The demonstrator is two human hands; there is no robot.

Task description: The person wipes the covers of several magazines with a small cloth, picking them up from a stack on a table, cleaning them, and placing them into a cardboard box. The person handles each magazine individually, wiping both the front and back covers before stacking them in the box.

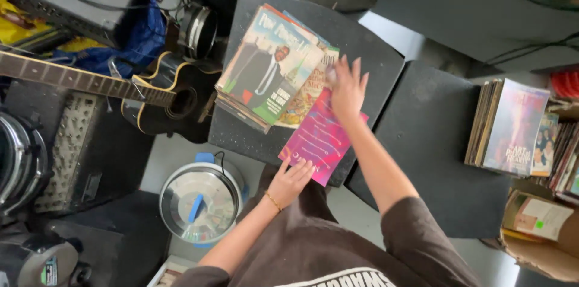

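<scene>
Pink booklet lay flat on dark stool top, near its front edge, just right of a magazine stack. Right hand was on booklet's upper end, fingers spread, palm down, pressing, not pinching. Left hand touched booklet's lower-left corner w/ fingertips, fingers loosely together, open, no grip. Booklet sat btwn both hands. Acoustic guitar left of stool, round metal lid below it, book pile well apart at right.
</scene>
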